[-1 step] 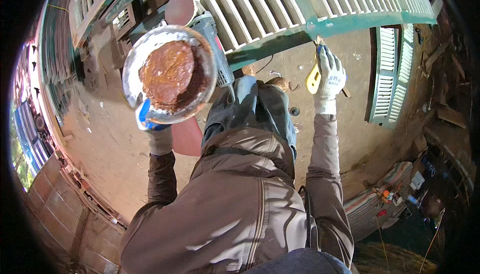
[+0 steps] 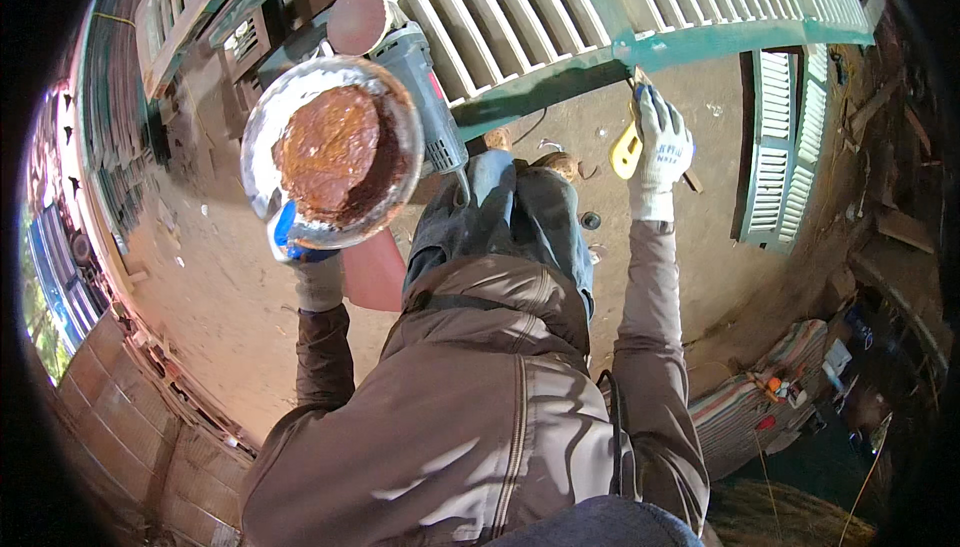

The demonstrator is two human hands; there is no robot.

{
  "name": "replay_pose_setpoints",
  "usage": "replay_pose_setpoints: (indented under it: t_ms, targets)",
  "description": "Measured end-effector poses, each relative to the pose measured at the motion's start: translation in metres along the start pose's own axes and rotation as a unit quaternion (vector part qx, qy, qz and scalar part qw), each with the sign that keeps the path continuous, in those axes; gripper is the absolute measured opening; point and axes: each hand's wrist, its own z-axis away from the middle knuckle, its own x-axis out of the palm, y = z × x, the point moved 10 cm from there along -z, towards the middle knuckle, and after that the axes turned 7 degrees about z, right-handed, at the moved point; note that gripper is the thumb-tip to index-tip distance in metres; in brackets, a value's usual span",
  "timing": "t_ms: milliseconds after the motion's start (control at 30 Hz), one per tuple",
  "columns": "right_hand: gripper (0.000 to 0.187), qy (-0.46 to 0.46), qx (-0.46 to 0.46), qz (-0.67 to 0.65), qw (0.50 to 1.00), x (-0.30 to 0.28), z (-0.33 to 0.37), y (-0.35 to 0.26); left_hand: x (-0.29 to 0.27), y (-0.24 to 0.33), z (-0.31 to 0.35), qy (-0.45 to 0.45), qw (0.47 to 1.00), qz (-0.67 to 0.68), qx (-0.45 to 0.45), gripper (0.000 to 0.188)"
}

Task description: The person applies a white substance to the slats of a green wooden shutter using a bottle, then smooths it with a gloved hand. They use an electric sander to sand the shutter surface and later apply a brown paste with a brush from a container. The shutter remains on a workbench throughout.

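Note:
My left hand (image 2: 287, 231), in a white glove with blue coating, grips the rim of a round metal bowl (image 2: 408, 162). Thick brown paste (image 2: 330, 147) lies in the bowl, whose inner wall is smeared white. The fingers under the bowl are hidden. In a similar glove, my right hand (image 2: 662, 142) is closed around a putty knife (image 2: 627, 152) with a yellow handle. Its narrow tip is at the lower edge of a green louvred shutter (image 2: 560, 84) with pale slats. Whether the tip touches the wood I cannot tell.
An angle grinder (image 2: 412, 82) with a round disc lies against the shutter, behind the bowl. A red plastic seat (image 2: 375, 272) is below the bowl. Another green shutter (image 2: 770, 162) stands at the right. Striped cloth (image 2: 740, 409) with small items lies at the lower right.
The bowl in my left hand has shifted slightly left. My right hand with the putty knife has moved up very slightly at the shutter's edge.

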Motion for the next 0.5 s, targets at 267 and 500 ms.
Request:
replay_pose_setpoints:
  t_ms: [267, 500]
  targets:
    - [0.043, -0.046, -0.082, -0.081, 0.992, 0.011, 0.014, -0.058, -0.031, -0.031, 0.007, 0.112, 0.992, -0.018, 0.047, 0.035]
    - [0.04, 0.013, 0.015, -0.124, 0.992, 0.008, -0.039, 0.009, -0.055, -0.08, 0.012, 0.148, 0.987, -0.051, 0.019, 0.039]
